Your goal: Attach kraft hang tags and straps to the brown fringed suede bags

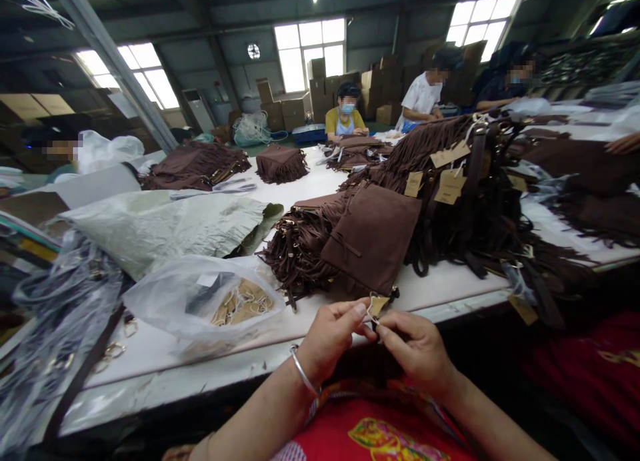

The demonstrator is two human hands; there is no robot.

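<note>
At the front edge of the white table, my left hand point(336, 333) pinches a white string, with a silver bangle on the wrist. Close beside it, my right hand point(417, 346) pinches the same string near a small tan tag point(379, 306). The tag lies at the lower corner of a dark brown bag point(373, 238), which rests flap up against a fringed brown pile point(305, 254). To the left, an open clear plastic bag point(170, 294) holds several tan tags point(245, 302) with white strings.
A tall heap of fringed bags point(450, 214) with hanging tags stands at the right. Plastic-wrapped straps point(65, 334) lie at the left, beside a crumpled sheet point(165, 224). Several people sit or stand across the table point(445, 284).
</note>
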